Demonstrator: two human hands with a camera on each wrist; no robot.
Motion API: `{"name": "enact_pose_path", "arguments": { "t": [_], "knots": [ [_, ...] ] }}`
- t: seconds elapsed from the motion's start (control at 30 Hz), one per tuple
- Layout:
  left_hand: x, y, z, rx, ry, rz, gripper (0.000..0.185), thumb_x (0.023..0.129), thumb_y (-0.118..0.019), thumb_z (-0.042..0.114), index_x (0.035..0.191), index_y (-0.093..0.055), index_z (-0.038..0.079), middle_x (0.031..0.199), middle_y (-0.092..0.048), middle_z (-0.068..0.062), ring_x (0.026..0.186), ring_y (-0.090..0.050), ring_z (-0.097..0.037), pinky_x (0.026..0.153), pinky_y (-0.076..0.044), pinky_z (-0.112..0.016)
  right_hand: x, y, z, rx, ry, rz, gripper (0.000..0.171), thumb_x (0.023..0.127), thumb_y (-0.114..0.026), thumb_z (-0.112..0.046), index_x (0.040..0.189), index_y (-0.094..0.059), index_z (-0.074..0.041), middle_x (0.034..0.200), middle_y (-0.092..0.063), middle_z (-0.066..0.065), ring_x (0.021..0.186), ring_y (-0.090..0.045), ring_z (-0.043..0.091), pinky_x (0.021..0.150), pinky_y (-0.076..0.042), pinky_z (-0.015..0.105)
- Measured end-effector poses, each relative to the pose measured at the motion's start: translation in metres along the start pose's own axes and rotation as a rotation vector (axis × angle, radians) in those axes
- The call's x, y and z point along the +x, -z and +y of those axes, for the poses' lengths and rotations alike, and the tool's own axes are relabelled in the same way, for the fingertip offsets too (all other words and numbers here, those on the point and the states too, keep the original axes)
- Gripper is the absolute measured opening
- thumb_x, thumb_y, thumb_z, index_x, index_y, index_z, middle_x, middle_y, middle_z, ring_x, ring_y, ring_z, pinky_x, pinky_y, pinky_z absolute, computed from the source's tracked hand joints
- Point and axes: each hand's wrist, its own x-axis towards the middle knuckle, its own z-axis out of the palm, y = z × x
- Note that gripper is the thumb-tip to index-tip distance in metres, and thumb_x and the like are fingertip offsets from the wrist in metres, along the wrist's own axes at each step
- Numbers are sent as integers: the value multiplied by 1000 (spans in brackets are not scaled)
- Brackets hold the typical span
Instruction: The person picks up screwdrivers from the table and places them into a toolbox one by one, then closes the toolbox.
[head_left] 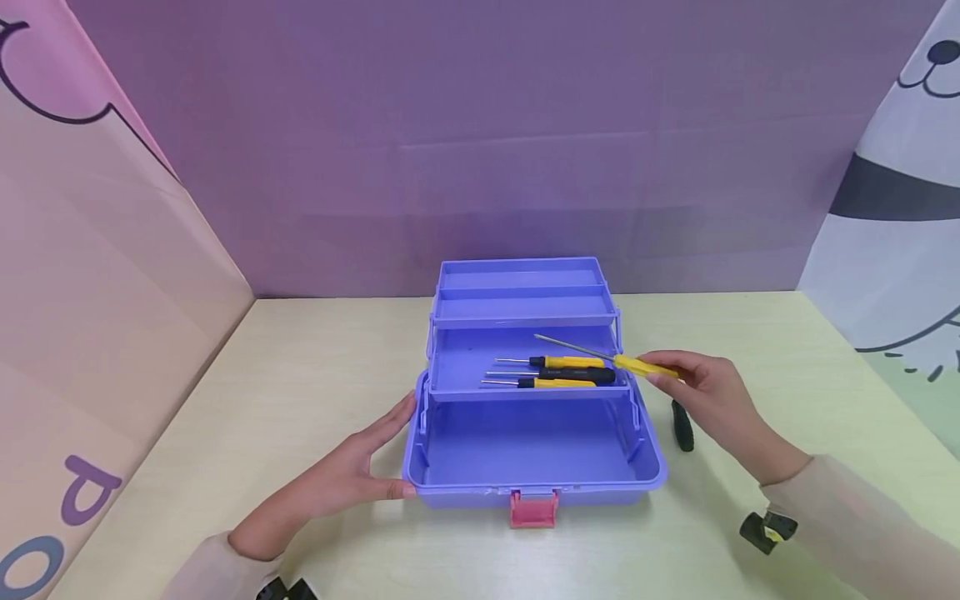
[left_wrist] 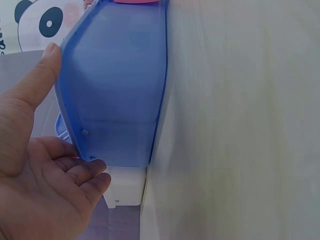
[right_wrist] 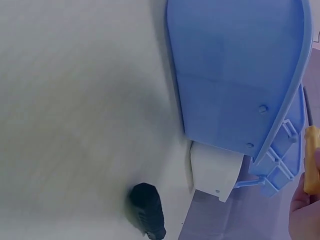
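From where I stand the lettering is on the pale cloth (head_left: 112,275), out between eight and nine o'clock of the toolbox: a purple letter (head_left: 103,480) that could be a p or a d tipped over, I can't tell which, and a blue letter (head_left: 56,554) below it that reads as an o. The violet toolbox (head_left: 525,442) stands open on the desk (head_left: 337,350), its pink latch (head_left: 534,512) hanging at six o'clock. At eight o'clock is the left hand (head_left: 345,475), its grip spread wide, thumb at the front left corner and fingers farther back along the side, touching the box without closing round it. At three o'clock the right hand (head_left: 701,387) has its grip nearly closed, thumb and fingertips pinching the handle of a yellow screwdriver (head_left: 630,364). That tool sits by the right end of the lower tray (head_left: 465,350), its metal shaft slanting toward ten o'clock; whether the tip touches anything I can't make out. In the tray, shafts toward nine o'clock, lie a yellow-and-black screwdriver (head_left: 573,362) at the back, a black screwdriver (head_left: 581,375) in the middle and another yellow-and-black one nearest the front. A black handle (head_left: 682,427) lies beside the toolbox at four o'clock.
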Motion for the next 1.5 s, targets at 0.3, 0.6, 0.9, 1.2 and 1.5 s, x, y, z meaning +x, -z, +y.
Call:
{"name": "enact_pose_path", "arguments": {
  "t": [0.3, 0.6, 0.9, 1.2, 1.5],
  "knots": [
    [1, 0, 1, 13, 0, 1, 96, 79, -76, 28, 151, -16, 6, 157, -11, -13, 142, -11, -25, 107, -16, -17, 11, -6, -4, -14, 31, -18, 23, 90, -63, -9, 111, -67, 1, 104, -69, 16, 87, -56, -6, 72, -48, 10],
    [-1, -1, -2, -4, -14, -2, 95, 80, -76, 26, 150, -15, 6, 156, -10, -16, 141, -9, -15, 105, -14, -13, 19, -18, -12, -53, 48, -50, 21, 89, -63, -4, 109, -67, 1, 106, -69, 15, 100, -62, 24, 83, -43, 8],
    [0, -1, 1, 16, -3, 2, 96, 79, -76, 27, 150, -15, 5, 157, -10, -14, 142, -10, -26, 107, -15, -17, 33, -23, -19, -11, 45, -93, 21, 91, -62, -6, 110, -67, 0, 107, -68, 14, 100, -60, 25, 86, -44, 13],
    [-1, 0, 2, 3, -1, -5, 96, 79, -76, 26, 150, -15, 5, 157, -10, -14, 142, -10, -26, 106, -14, -14, 41, -30, -23, -30, 63, -112, 22, 90, -62, -3, 110, -67, 0, 107, -68, 15, 101, -61, 27, 89, -50, 38],
    [1, 0, -1, 0, -10, -7, 95, 79, -76, 25, 151, -15, 6, 157, -10, -15, 142, -9, -20, 106, -14, -14, 48, -37, -21, -70, 72, -124, 21, 89, -62, 0, 108, -67, 1, 106, -68, 16, 92, -60, 26, 73, -51, 23]
  ]
}}
